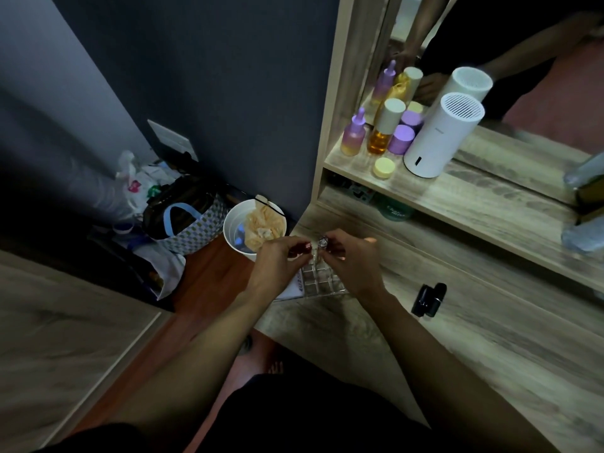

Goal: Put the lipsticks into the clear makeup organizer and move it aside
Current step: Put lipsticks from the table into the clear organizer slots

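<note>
The clear makeup organizer [322, 281], a grid of small square cells, sits at the left end of the wooden dressing table [425, 338]. My left hand [277, 259] holds a dark red lipstick [300, 248] just above the organizer's far left corner. My right hand [349, 259] pinches a silver-capped lipstick [323, 241] upright over the organizer's far cells. Both tubes nearly touch each other. Two black lipsticks [428, 299] lie side by side on the table to the right of the organizer.
A white cylinder appliance [441, 135], purple and amber bottles [382, 129] and a yellow jar [384, 167] stand on the raised shelf before a mirror. A white bin [251, 228] and a checked bag [192, 223] sit on the floor left of the table.
</note>
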